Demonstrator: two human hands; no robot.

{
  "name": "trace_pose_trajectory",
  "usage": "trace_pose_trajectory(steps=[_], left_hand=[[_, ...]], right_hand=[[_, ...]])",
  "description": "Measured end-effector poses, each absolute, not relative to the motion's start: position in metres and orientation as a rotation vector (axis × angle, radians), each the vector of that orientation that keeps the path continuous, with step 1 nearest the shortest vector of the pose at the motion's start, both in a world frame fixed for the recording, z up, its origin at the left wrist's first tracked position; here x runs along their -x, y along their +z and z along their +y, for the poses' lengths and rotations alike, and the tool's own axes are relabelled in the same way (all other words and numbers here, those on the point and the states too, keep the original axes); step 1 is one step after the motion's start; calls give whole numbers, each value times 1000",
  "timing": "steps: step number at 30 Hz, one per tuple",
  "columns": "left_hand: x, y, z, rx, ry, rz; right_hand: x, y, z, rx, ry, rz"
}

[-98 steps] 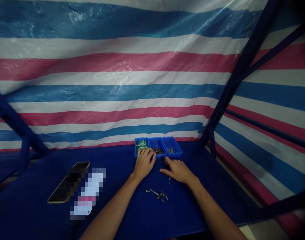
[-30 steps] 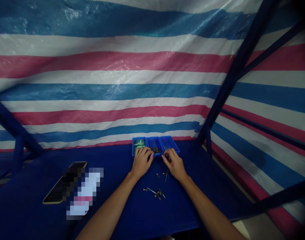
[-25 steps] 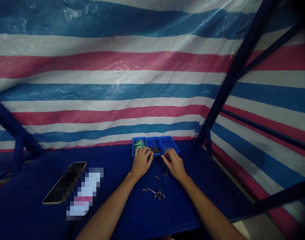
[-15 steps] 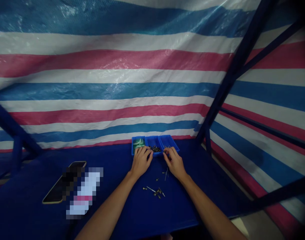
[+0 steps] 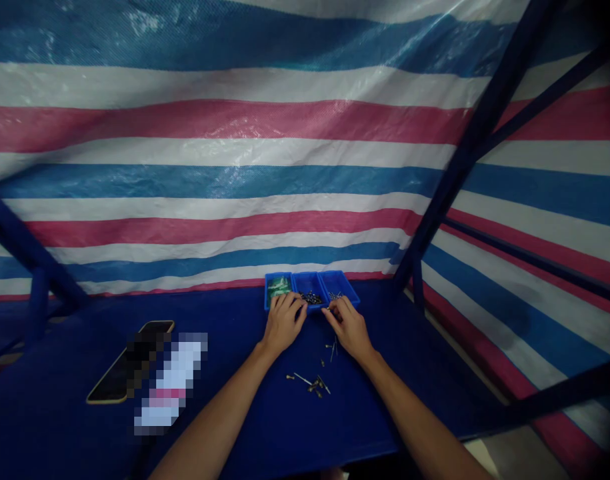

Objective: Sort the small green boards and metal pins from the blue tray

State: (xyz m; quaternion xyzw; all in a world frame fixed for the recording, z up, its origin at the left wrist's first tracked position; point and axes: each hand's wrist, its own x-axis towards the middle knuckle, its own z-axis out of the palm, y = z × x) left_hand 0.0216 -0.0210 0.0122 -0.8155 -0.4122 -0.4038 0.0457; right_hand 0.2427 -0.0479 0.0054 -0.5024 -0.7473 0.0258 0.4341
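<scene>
Centre frame: three blue bins in a row on the worktop, striped tarp behind, one frame post at right. At left and middle bins' front rims, left hand; before the right bin, right hand. Both grips curled, hold not discernible. Just below, loose pins, too small to count. One phone lower left.

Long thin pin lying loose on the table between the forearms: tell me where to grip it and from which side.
Pinch the long thin pin at mid-shaft, with thumb and forefinger coming straight down across its length. It lies flat on the blue table and looks too thin to take endwise. Its right end runs into the cluster of small parts, so favour the free left half.
</scene>
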Motion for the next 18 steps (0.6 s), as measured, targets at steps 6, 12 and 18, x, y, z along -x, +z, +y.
trace_pose_trajectory(steps=[6, 12, 18], left_hand=[[-22, 12, -21, 2492, -1234, -1270], [-23, 11, -21, 2488, -1248, -1271], [-22, 11, -20, 2495, -1230, -1266]], right_hand=[[-244, 6, -46, 1239, 33, -1853], [-243, 7, -46, 1234, 36, -1843], [-245, -1, -42, 1228, 160, -1837]])
